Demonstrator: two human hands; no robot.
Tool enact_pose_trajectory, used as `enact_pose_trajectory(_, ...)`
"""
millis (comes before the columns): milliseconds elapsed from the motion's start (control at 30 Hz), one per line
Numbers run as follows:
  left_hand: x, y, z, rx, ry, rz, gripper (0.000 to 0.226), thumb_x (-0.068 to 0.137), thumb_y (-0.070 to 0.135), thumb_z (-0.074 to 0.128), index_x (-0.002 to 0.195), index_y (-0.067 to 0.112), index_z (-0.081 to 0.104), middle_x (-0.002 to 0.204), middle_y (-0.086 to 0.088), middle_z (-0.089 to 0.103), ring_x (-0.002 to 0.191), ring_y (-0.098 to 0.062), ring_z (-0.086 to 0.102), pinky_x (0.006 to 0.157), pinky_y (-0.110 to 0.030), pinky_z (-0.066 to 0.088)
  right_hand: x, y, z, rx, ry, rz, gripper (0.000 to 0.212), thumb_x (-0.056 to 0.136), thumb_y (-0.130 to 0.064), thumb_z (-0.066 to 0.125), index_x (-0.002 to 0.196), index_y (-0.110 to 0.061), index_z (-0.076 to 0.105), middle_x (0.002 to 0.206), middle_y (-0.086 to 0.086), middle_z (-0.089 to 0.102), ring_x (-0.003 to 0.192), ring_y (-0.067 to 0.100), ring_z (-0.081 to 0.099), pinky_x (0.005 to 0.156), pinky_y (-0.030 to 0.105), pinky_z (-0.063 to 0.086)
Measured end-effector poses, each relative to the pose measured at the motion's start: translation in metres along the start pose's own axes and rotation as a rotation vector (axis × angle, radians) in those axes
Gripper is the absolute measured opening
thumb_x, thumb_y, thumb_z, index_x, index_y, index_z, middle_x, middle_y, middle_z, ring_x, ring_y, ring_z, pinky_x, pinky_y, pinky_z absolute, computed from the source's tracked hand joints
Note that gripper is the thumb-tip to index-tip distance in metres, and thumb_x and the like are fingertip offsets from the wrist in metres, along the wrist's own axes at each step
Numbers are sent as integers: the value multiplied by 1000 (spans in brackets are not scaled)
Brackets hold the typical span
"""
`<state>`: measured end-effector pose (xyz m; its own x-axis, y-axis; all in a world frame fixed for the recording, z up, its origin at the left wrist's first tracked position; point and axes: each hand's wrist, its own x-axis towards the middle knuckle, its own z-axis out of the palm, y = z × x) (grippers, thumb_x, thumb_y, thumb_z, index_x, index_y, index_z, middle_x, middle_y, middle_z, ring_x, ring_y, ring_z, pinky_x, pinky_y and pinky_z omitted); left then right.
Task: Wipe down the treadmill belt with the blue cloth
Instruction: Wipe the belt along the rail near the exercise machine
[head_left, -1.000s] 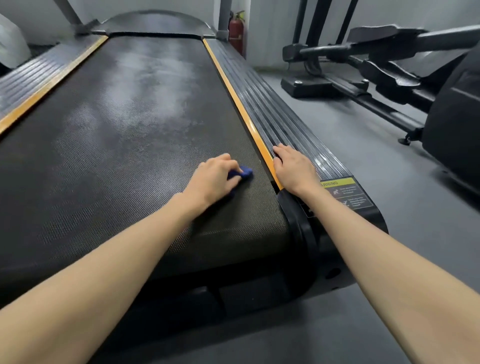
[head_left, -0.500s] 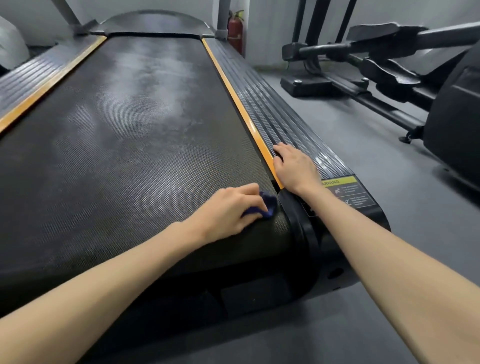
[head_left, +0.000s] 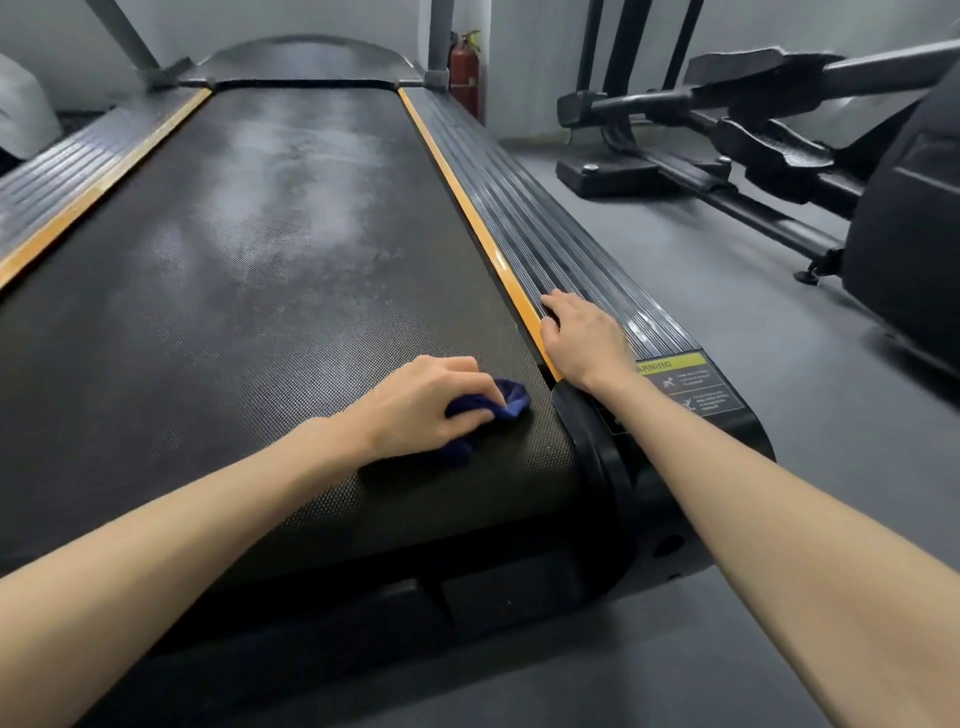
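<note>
Both arms outstretched from near edge. Centre: left hand (head_left: 431, 405) palm down, fingers (head_left: 475, 387) curled round blue cloth (head_left: 513, 399). Just right, slightly farther: right hand (head_left: 584, 338) palm down, fingers relaxed, nearly straight, pointing far.

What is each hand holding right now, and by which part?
Left hand grips the bunched-up blue cloth, one end poking out. Right hand holds nothing; it rests on the side rail.

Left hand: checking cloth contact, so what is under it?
The bunched blue cloth lies under the left hand on the treadmill belt; one end shows, the hand covers the rest.
</note>
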<state>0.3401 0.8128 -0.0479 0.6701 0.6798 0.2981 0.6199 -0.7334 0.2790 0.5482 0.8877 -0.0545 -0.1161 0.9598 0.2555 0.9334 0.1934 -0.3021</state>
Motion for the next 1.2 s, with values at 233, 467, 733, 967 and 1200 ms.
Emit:
enact_pose_trajectory(233,-11,0,9,113,48,33,29,78,34,49,104,24,58,104,11,54,105,-13,38,95,-30,25,1,1,1,15,10,-1,45,97,-28,34,139,-17,41,147,2,38,133,20,36,110,37,28)
enact_pose_trajectory(467,-6,3,12,105,-49,95,41,87,12,39,122,12,62,132,-6,55,116,-21,54,99,-27,41,0,1,1,24,30,-7,43,97,-28,35,138,-17,43,145,2,41,131,20,39,108,38,29)
enact_pose_trajectory(733,24,-42,3,140,73,-387,51,86,-7,43,127,19,59,140,2,49,128,-26,43,98,-38,38,-1,0,0,26,17,-4,43,97,-27,34,138,-16,43,145,3,41,131,21,39,108,38,30)
enact_pose_trajectory(967,-17,5,8,-24,-135,142,51,87,-1,42,133,19,52,140,5,49,125,-13,45,102,-25,37,-1,0,0,13,25,-10,44,97,-27,34,138,-14,43,146,4,40,133,21,37,109,38,28)
enact_pose_trajectory(1200,16,-4,17,47,-13,-21,51,85,-8,43,128,15,57,134,0,55,118,-21,49,98,-40,42,-1,0,1,17,17,-3,44,97,-27,34,138,-15,43,146,4,40,133,20,37,110,38,28)
